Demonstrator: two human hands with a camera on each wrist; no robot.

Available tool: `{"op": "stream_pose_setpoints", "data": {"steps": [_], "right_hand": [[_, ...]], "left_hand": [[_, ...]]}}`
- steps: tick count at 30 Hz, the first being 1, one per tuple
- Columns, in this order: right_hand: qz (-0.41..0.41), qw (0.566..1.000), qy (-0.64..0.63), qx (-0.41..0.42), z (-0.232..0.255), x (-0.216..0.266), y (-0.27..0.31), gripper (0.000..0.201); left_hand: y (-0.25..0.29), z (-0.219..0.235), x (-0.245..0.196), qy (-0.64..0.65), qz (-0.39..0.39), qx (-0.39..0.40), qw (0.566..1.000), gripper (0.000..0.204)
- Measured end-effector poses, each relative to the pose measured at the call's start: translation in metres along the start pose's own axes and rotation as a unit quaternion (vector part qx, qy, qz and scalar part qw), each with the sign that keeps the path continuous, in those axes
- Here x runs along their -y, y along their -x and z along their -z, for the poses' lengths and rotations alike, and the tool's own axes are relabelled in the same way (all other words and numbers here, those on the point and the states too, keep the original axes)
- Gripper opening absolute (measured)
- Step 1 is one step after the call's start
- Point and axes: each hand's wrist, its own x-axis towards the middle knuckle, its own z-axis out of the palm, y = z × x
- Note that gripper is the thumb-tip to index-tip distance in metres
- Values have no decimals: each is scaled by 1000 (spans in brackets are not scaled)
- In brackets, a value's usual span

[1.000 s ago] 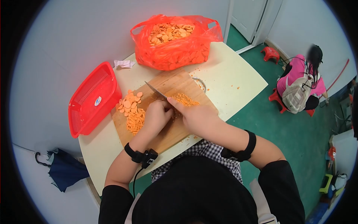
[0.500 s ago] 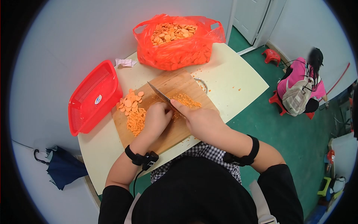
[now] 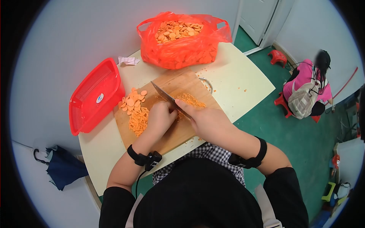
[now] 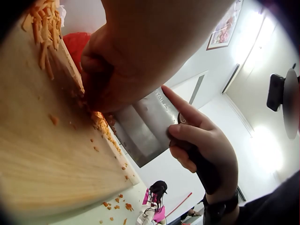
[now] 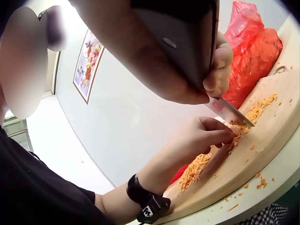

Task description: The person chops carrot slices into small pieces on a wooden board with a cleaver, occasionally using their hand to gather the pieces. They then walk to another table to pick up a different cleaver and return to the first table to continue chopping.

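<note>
My right hand (image 3: 210, 121) grips the dark handle of a cleaver (image 4: 145, 129), index finger stretched along the blade. The blade stands on edge over the wooden cutting board (image 3: 182, 81), right beside my left fingertips. With curled fingers, my left hand (image 3: 161, 116) pinches carrot strips against the board; the strips are mostly hidden under it. Finely chopped carrot (image 5: 260, 108) lies on the far side of the blade. To the left of my left hand are a heap of carrot strips (image 3: 138, 121) and, behind it, a pile of carrot slices (image 3: 132, 100).
A red plastic bag (image 3: 176, 53) full of carrot slices stands at the table's back. Left of the board sits a red basket (image 3: 85, 114). A crumpled paper (image 3: 129, 60) lies between them. Off to the right, a person in pink (image 3: 304, 72) sits on a red stool (image 3: 278, 102).
The cleaver and my right hand have shifted slightly to the right. My left hand keeps its place over the strips.
</note>
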Motion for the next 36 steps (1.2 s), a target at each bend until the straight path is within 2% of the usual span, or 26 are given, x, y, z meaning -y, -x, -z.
{"op": "stream_pose_setpoints", "data": {"steps": [3, 5, 9, 11, 15, 17, 20, 25, 28, 33, 36], "right_hand": [[-14, 1000, 8, 6, -2, 4, -3, 58], [-14, 1000, 2, 8, -11, 6, -10, 58], [-8, 1000, -7, 7, -17, 1, -19, 59], [-9, 1000, -17, 4, -6, 1, -14, 59], [-43, 998, 0, 42, 19, 10, -3, 58], [-40, 999, -3, 34, 17, 9, 0, 58], [-29, 999, -8, 17, 12, 8, 1, 58], [-6, 1000, -9, 4, 4, 7, -1, 57], [-46, 997, 21, 58, 4, 12, -5, 58], [-12, 1000, 5, 13, -12, 4, -11, 58], [-24, 1000, -1, 9, 1, 8, -5, 57]], "left_hand": [[-1, 5, -6, -12, 16, 16, 1000, 16], [-1, 5, -7, 5, 53, 53, 997, 15], [0, 7, -5, 23, 50, 47, 997, 18], [0, 7, -1, -20, 29, 37, 999, 18], [4, 11, 8, 3, 3, 14, 1000, 18], [5, 15, 8, 0, -10, 10, 1000, 18], [6, 17, 3, 2, 34, 40, 999, 18], [9, 13, 4, 3, 18, 39, 999, 18], [7, 8, 8, 5, 8, 29, 1000, 18], [8, 8, 6, -2, 7, 21, 1000, 17], [8, 10, 4, 11, 44, 46, 998, 17]]}}
